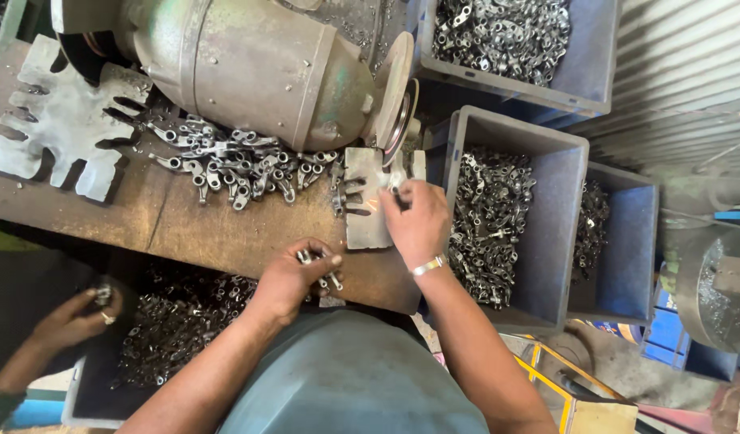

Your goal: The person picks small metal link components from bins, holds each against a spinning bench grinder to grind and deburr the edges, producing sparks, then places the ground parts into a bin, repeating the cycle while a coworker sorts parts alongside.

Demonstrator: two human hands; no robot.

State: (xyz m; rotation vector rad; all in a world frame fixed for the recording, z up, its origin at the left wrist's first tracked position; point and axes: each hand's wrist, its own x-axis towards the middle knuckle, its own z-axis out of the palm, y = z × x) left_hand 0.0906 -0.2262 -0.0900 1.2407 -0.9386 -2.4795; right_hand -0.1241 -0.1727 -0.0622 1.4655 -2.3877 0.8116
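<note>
At the grinding wheel (pixel 399 100), the right hand (pixel 418 221) pinches a small metal fitting (pixel 397 193) while the left hand (pixel 293 277) clutches several more fittings (pixel 321 269); fingers so near the wheel could get nicked

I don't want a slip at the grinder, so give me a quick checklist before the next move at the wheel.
1. Right hand holds a part at the wheel: ok.
2. Part resting on the notched rest: cannot tell.
3. Left hand holds spare parts, away from the wheel: ok.
4. Fingers bare, close to the wheel: not ok.
5. Bin beside the right hand: ok.
6. Another person's hand far from the wheel: ok.
</note>
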